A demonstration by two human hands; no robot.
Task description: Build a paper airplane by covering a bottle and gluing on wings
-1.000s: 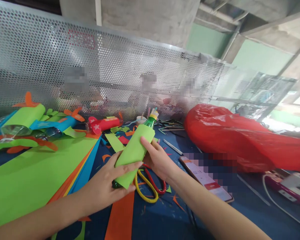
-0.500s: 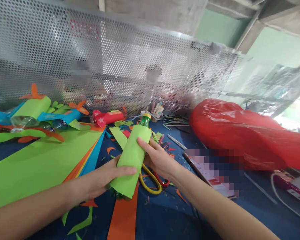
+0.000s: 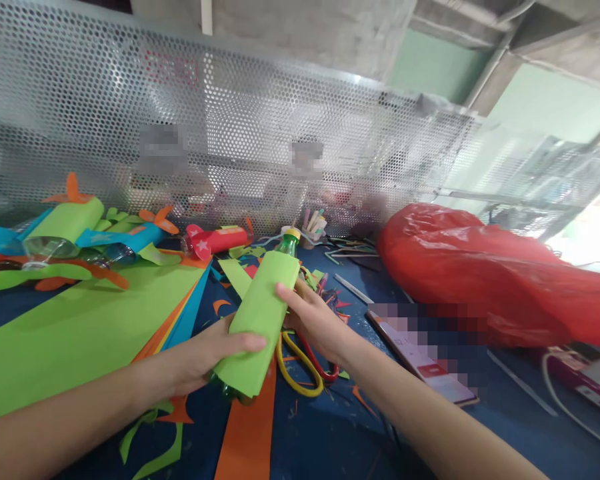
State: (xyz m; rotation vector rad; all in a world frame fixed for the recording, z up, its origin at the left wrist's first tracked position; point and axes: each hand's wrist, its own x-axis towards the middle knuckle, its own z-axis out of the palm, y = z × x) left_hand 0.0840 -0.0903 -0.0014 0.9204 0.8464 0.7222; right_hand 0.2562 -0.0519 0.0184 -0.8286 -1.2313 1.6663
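A green plastic bottle [image 3: 289, 244] with a yellow cap is wrapped around its middle by a light green paper sheet [image 3: 260, 313]. My left hand [image 3: 220, 350] grips the lower end, its thumb lying across the paper. Higher up, my right hand [image 3: 313, 317] holds the other side, thumb on the sheet and fingers behind it. The bottle leans with its cap away from me. Below my right hand lie scissors [image 3: 300, 373] with yellow and red handles. An orange paper strip [image 3: 247, 433] runs beneath the bottle's base.
Stacked coloured sheets [image 3: 80, 320] and finished bottle planes [image 3: 130, 237] lie on the left. A cup of pens [image 3: 314, 227] stands behind. To the right are a phone [image 3: 425, 353], a large red plastic bag [image 3: 480, 273] and a purple power strip [image 3: 580, 380]. A perforated metal screen [image 3: 280, 100] closes the back.
The wrapped bottle and both hands have shifted very slightly left, with the grip unchanged. The camera view has tilted up a little.
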